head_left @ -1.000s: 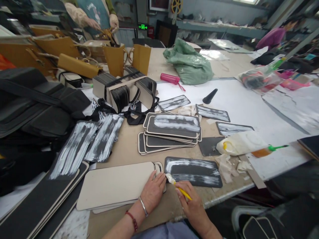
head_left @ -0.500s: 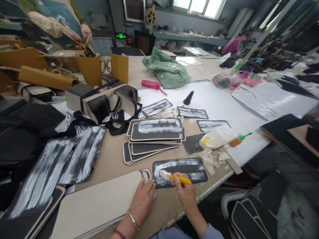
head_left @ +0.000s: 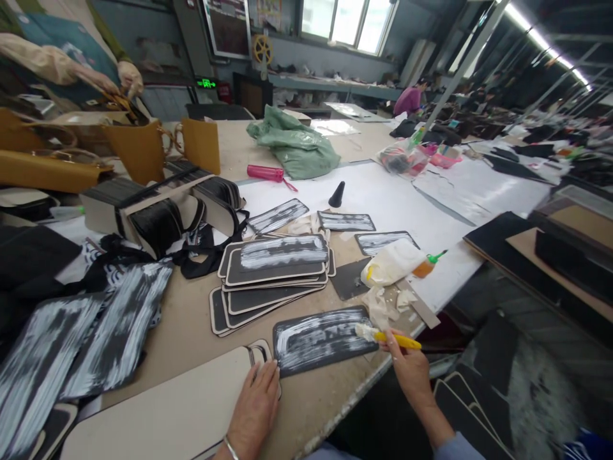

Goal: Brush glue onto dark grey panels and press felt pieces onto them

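My right hand point(head_left: 408, 364) grips the yellow handle of a glue brush point(head_left: 396, 340). Its white-coated bristles touch the right end of a dark rectangular panel point(head_left: 320, 338) streaked with white paste. Flat on the end of a stack of long beige panels point(head_left: 167, 406), my left hand point(head_left: 257, 399) has its fingers stretched out, their tips beside the streaked panel's left edge. Behind that panel lies a pile of dark panels with beige borders point(head_left: 272, 300), the top one carrying a white-streaked piece point(head_left: 282, 251). A white container point(head_left: 390, 262) lies to the right of the pile.
More white-streaked pieces point(head_left: 119, 326) lie at left. Strapped bundles of panels point(head_left: 163, 211) and mustard bags point(head_left: 138, 153) stand behind them. A black cone point(head_left: 337, 194), a pink tube point(head_left: 265, 172) and a green plastic bag point(head_left: 297, 147) sit farther back. Another person's hands point(head_left: 129, 79) work at upper left.
My right hand has drawn the brush rightward along the panel, and white paste now covers more of its middle. The left hand stays on the beige stack. The whole view has shifted.
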A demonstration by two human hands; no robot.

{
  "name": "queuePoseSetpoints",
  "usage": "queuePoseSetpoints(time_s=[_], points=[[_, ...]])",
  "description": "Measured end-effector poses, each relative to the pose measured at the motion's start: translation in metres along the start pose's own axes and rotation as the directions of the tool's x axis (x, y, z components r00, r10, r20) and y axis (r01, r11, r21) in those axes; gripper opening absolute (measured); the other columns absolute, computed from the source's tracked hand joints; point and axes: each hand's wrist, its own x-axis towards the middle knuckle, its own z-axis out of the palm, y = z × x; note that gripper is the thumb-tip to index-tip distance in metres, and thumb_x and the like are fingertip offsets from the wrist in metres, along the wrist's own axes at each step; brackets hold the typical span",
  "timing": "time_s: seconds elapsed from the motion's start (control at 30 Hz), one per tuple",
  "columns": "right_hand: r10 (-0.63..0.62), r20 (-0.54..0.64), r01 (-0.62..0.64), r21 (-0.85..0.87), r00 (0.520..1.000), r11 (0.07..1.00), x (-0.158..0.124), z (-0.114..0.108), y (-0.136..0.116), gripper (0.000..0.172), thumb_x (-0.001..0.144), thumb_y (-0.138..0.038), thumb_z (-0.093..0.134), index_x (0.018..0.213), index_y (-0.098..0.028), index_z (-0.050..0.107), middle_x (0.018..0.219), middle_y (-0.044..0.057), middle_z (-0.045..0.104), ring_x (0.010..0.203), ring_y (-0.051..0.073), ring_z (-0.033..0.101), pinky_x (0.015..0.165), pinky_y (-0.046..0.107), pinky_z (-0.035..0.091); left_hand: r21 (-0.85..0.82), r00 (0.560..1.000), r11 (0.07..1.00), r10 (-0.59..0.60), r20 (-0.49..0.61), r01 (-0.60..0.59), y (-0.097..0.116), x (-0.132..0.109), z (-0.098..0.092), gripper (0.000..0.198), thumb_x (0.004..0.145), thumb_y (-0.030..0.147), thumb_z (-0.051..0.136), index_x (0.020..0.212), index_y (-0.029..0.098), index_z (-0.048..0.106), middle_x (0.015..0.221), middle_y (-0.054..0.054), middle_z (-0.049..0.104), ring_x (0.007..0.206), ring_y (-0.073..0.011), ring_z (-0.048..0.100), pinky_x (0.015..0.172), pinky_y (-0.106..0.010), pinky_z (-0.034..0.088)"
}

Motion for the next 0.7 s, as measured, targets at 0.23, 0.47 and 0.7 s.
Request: queuePoseSetpoints(time_s=[0.23, 0.47, 0.7], points=[[-0.219, -0.057, 0.214, -0.093, 0.974, 0.973, 0.034, 0.019, 0.004, 0.05, 0.074, -0.06, 0.044, 0.082, -0.014, 0.061, 0.079, 0.011, 0.066, 0.07, 0.023, 0.063, 0.067, 0.037, 0.05, -0.003, 0.998, 1.0, 0.022, -0.051, -0.022, -0.001, -0.001, 0.005, 0.032, 0.077, 0.016, 0.045, 0.106, 0.012, 0.058, 0.109, -0.01, 0.064, 0.102, -0.0227, 0.058, 0.089, -0.041, 0.047], [-0.368, -0.04, 0.359, -0.14, 0.929, 0.923, 0.026, 0.008, -0.01, 0.044, 0.076, -0.057, 0.045, 0.079, -0.017, 0.062, 0.086, 0.01, 0.064, 0.082, 0.023, 0.059, 0.079, 0.039, 0.047, -0.021, 0.999, 0.998, -0.051, 0.007, 0.051, 0.004, -0.002, 0.003, 0.037, 0.076, 0.011, 0.04, 0.109, 0.015, 0.056, 0.114, -0.01, 0.061, 0.106, -0.0215, 0.056, 0.093, -0.04, 0.045], [-0.31, 0.066, 0.317, -0.202, 0.948, 0.927, -0.002, -0.017, 0.017, 0.044, 0.078, -0.057, 0.045, 0.082, -0.017, 0.061, 0.081, 0.008, 0.063, 0.071, 0.021, 0.061, 0.064, 0.034, 0.049, -0.051, 0.996, 0.995, -0.081, 0.036, 0.083, 0.007, 0.001, -0.002, 0.036, 0.076, 0.01, 0.04, 0.109, 0.014, 0.057, 0.115, -0.01, 0.06, 0.108, -0.0212, 0.054, 0.095, -0.041, 0.043]])
